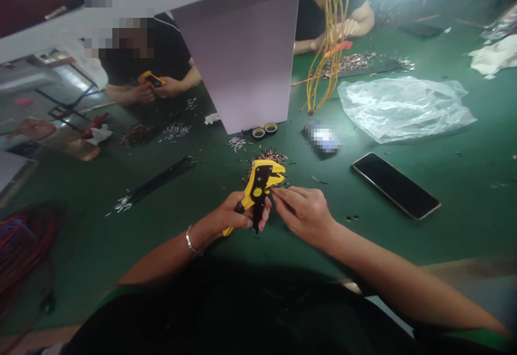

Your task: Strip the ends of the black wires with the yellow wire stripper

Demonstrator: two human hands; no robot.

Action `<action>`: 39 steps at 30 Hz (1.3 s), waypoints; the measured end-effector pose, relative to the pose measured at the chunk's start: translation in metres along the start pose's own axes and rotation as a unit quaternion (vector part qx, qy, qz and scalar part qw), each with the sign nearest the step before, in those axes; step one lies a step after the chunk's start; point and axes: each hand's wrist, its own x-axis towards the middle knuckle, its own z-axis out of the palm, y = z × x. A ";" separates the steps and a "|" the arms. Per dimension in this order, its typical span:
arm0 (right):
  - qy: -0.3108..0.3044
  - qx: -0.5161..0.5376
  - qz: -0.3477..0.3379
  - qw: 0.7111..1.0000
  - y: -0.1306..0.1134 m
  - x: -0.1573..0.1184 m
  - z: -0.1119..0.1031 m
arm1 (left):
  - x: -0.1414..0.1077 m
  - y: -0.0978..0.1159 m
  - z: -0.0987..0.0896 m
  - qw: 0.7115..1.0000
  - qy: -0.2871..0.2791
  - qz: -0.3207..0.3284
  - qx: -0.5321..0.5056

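Observation:
My left hand (238,212) is wrapped round the handles of a yellow and black wire stripper (258,182), whose jaws point up and to the right. Just below those jaws, my right hand (305,212) is pinched closed, its fingertips close to the tool. Whatever lies between these fingers is too small to make out. Behind the stripper spreads a pile of short copper and black wire pieces (271,155). A bundle of black wires (161,180) with pale ends lies on the green table to the left.
A phone (396,185) and a clear plastic bag (407,110) lie at right. Yellow cables (325,75) hang beside a pale divider (250,53). Two tape rolls (264,130) sit at its foot. Red cables (28,252) are coiled at left. Two people work across the table.

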 end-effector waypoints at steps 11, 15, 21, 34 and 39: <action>-0.033 0.014 0.017 0.999 -0.003 0.000 0.000 | -0.001 0.005 0.008 0.998 0.042 0.003 0.052; -0.038 0.000 0.008 0.999 -0.003 -0.001 0.001 | -0.001 0.005 0.009 0.995 0.056 0.006 0.088; -0.042 -0.009 -0.005 0.999 -0.001 -0.003 0.003 | 0.000 -0.001 0.009 0.991 0.083 0.012 0.105; -0.062 0.044 0.058 0.995 0.002 -0.004 0.009 | 0.000 -0.004 0.011 0.981 0.146 -0.001 0.126; -0.039 0.103 0.130 0.985 0.002 -0.002 0.012 | 0.001 -0.007 0.009 0.984 0.152 -0.004 0.089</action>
